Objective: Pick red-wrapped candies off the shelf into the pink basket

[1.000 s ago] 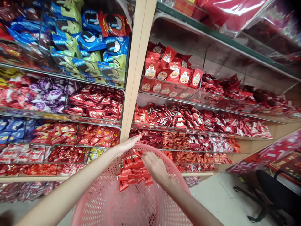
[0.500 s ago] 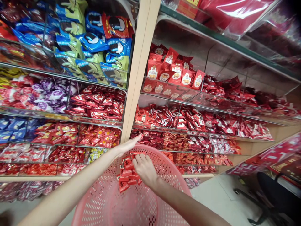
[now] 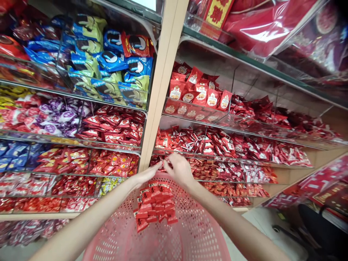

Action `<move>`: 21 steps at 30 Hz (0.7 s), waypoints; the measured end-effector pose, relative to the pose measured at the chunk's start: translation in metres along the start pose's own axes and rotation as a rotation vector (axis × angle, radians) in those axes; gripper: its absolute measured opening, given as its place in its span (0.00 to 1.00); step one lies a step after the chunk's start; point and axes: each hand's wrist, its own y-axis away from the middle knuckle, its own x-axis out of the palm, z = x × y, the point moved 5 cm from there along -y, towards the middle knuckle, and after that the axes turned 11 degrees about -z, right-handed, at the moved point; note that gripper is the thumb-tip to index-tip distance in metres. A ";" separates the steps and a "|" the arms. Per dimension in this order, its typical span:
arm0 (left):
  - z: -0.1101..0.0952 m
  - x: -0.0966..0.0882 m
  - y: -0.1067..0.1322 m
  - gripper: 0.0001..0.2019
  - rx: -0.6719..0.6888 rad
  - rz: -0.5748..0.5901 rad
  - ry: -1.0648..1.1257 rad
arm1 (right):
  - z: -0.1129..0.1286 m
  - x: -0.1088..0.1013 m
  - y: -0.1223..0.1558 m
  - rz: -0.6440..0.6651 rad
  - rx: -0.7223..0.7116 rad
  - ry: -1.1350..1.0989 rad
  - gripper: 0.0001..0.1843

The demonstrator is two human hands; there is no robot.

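Observation:
My left hand [image 3: 146,175] reaches over the far rim of a pink perforated plastic basket [image 3: 206,232], its fingers stretched towards a bin of small dark red packets [image 3: 155,159]. Right beside it, my right hand [image 3: 179,169] has bent fingers, with the fingertips close to those of the left hand at the same bin. A bit of red shows between the two hands; what the right fingers hold is too small to make out. Inside the basket, against its far wall, lies a pile of red wrapped candy packets [image 3: 156,203].
Shelves of wrapped sweets rise ahead, split by a wooden upright [image 3: 162,72]. Blue and green packs [image 3: 108,61] sit upper left, red biscuit packs [image 3: 201,92] upper right. A glass shelf edge [image 3: 244,54] juts out at upper right. A black chair [image 3: 312,224] stands lower right.
My right hand has left the packets in the basket and moved up to the shelf bin beside my left hand. More of the red pile now shows. The view has tilted up slightly.

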 end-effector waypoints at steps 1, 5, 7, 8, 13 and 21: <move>0.000 -0.001 0.001 0.37 -0.015 -0.005 0.000 | -0.011 -0.002 -0.015 -0.032 0.059 -0.003 0.12; -0.002 -0.003 0.003 0.38 -0.055 -0.026 -0.020 | -0.040 0.000 -0.058 -0.101 0.262 0.064 0.14; -0.003 -0.004 0.004 0.38 -0.067 -0.032 -0.030 | -0.046 0.005 -0.069 -0.059 0.353 0.100 0.13; -0.003 -0.004 0.004 0.39 -0.074 -0.035 -0.035 | -0.049 0.008 -0.072 -0.015 0.394 0.118 0.14; 0.001 -0.003 0.001 0.40 -0.110 -0.034 -0.048 | -0.056 0.023 -0.075 0.252 0.522 0.166 0.18; 0.001 -0.002 0.002 0.40 -0.097 -0.018 -0.018 | -0.055 0.030 -0.071 0.301 0.589 0.142 0.18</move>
